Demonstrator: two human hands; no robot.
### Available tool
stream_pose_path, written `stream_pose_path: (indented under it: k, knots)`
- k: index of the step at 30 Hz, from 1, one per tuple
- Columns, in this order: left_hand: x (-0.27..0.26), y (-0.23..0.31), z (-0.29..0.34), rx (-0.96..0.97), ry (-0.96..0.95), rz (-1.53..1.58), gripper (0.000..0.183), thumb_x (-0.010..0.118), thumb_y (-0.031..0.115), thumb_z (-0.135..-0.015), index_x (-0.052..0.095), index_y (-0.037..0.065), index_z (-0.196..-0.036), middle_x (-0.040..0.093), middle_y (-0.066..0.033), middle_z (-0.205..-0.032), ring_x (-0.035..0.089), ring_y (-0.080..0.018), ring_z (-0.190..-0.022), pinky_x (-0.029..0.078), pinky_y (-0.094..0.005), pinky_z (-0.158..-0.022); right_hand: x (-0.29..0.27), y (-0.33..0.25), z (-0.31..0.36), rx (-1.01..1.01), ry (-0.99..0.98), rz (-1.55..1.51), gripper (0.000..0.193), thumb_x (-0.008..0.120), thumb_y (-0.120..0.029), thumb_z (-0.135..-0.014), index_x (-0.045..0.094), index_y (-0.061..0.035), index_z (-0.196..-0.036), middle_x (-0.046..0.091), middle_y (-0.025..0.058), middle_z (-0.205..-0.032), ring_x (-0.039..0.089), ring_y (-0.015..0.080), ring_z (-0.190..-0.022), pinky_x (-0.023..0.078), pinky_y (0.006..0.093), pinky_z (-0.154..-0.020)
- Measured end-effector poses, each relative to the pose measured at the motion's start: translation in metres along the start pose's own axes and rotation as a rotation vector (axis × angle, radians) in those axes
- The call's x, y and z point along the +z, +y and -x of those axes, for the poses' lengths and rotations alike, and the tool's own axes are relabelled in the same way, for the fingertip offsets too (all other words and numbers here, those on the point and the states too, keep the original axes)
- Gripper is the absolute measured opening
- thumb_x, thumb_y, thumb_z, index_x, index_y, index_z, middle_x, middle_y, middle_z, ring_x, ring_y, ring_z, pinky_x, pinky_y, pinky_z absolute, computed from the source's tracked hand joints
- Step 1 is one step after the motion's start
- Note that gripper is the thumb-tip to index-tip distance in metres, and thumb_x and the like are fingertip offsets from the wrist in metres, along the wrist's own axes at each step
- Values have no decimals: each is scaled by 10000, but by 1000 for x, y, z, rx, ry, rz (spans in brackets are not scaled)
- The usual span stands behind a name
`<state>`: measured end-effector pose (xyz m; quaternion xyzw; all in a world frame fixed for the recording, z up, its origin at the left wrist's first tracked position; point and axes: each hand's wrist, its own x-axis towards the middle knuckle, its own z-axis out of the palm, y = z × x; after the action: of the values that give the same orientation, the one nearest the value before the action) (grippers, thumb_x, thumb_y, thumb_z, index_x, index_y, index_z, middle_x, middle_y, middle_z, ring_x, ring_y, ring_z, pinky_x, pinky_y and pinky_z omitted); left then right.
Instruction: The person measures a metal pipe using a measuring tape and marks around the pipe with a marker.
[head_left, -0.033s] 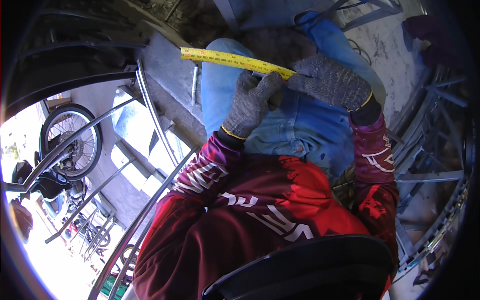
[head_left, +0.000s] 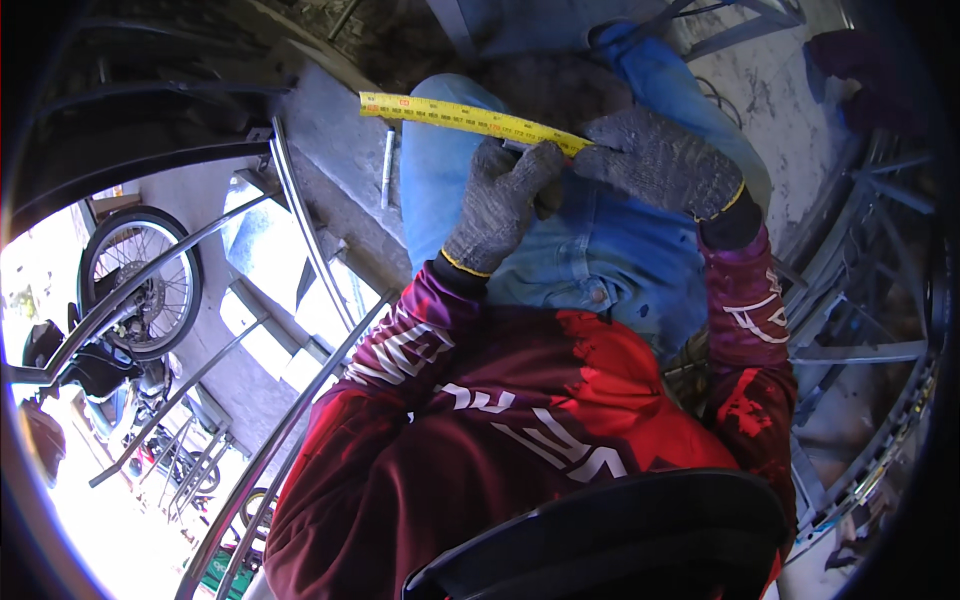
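Note:
A yellow measuring tape blade (head_left: 450, 115) stretches across above my jeans, its free end out to the left beyond my knee. My right hand (head_left: 660, 165), in a grey knit glove, is closed round the tape's right end; any tape case is hidden by the glove. Just below the blade, my left hand (head_left: 500, 205), gloved the same way, has its fingers curled with the thumb toward the tape. A small grey edge shows by its fingertips, too little of it to name. The two hands almost meet at the tape.
A short metal rod (head_left: 388, 170) lies on the concrete ledge left of my knee. Metal tubes (head_left: 300, 225) run along my left side, with a motorcycle wheel (head_left: 143, 283) beyond. Welded metal frames (head_left: 860, 352) stand at the right. Another person's dark sleeve or clothing (head_left: 850, 65) appears at upper right.

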<state>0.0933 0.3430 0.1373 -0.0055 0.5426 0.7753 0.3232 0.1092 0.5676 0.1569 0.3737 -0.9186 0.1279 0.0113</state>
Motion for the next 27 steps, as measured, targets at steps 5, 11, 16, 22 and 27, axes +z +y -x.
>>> stream_pose_path:
  k: [5,11,16,22,27]
  knots:
    - [-1,-2,-2,7,-8,50,229,577,192,-973,630,-23,-918,559,-45,-598,500,-109,-493,390,-258,-460,-8,-2,-3,26,-10,-48,241,582,-283,-955,683,-121,-1100,627,101,-1079,607,288,-980,532,410,-822]
    - [0,8,-4,15,18,-8,231,593,203,-959,643,-15,-902,540,-22,-574,473,-87,-471,370,-252,-440,-41,-8,-32,320,-246,-382,216,610,-245,-935,688,-83,-1055,636,122,-944,619,277,-847,507,388,-707]
    - [5,16,-9,37,-45,36,220,582,194,-951,652,-7,-895,527,-15,-563,449,-77,-450,351,-244,-425,-36,1,-21,320,-270,-435,167,629,-145,-887,691,-76,-1026,623,124,-889,606,273,-770,462,388,-630]
    - [3,10,-14,133,-13,-2,220,614,219,-948,644,1,-931,566,-23,-601,475,-67,-460,370,-226,-425,-20,19,-11,280,-174,-380,206,645,-115,-858,693,-111,-1058,624,121,-888,616,282,-799,489,384,-670]
    - [9,11,-12,46,62,41,210,652,225,-938,632,18,-970,589,-15,-643,495,-65,-470,388,-216,-424,-16,35,-6,91,-174,-313,221,644,-107,-861,695,-94,-1076,628,121,-922,618,298,-817,508,385,-701]
